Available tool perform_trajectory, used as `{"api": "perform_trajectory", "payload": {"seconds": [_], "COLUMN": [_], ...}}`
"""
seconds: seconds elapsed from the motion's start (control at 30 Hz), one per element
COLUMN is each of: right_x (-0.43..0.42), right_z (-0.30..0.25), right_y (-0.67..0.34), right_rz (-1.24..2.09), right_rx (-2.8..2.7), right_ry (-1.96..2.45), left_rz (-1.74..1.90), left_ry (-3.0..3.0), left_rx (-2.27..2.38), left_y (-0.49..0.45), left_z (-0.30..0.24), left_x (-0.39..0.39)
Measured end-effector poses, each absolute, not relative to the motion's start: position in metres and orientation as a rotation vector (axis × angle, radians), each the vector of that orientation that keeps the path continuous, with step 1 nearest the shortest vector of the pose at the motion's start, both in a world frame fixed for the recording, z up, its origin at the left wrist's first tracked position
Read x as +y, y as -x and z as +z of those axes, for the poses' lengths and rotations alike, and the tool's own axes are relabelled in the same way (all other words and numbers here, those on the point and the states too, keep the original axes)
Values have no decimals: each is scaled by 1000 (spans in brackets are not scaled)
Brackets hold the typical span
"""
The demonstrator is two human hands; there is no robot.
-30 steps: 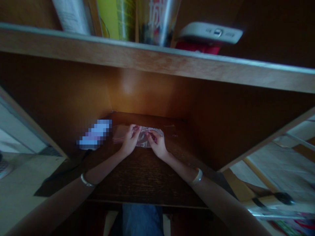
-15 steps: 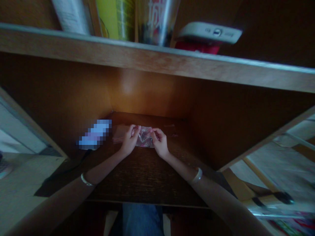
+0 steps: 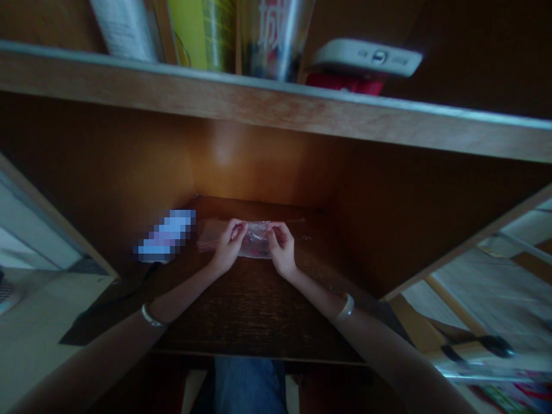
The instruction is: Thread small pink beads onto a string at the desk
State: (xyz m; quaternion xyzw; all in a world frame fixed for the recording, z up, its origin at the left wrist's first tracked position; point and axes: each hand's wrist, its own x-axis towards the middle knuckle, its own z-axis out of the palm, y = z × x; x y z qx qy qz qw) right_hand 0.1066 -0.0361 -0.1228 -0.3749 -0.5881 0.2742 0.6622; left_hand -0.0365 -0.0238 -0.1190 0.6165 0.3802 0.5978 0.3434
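Note:
A small clear plastic bag (image 3: 257, 242) with something pinkish-red inside is held above the dark wooden desk (image 3: 245, 310), deep in the alcove. My left hand (image 3: 228, 246) pinches its left top edge, fingers closed. On the right top edge, my right hand (image 3: 281, 248) grips it the same way. The two hands sit close together, thumbs towards each other. Each wrist wears a pale bangle.
More clear bags (image 3: 207, 234) lie flat on the desk left of my hands. A blurred-out object (image 3: 166, 234) rests further left with a dark cable running from it. A shelf (image 3: 276, 109) overhead carries books and a white device (image 3: 366, 57). Wooden side walls close in both sides.
My right hand has shifted slightly left and up along the bag's top edge, nearer my left hand. The bag now looks bunched shorter between them. My left hand has barely moved.

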Motion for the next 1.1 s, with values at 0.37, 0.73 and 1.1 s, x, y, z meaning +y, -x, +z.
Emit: {"api": "perform_trajectory", "payload": {"seconds": [0.37, 0.73, 1.1], "right_x": [-35, -36, -33], "right_z": [-125, -123, -128], "right_y": [-108, -107, -110], "right_rz": [500, 663, 553], "right_rx": [-1392, -1301, -1347], "right_ry": [916, 873, 950], "left_rz": [1605, 1651, 1621], "left_ry": [-1658, -1689, -1667], "left_rx": [1005, 1008, 975], "left_y": [36, 38, 38], "left_z": [-117, -117, -117], "left_x": [-27, -26, -25]}}
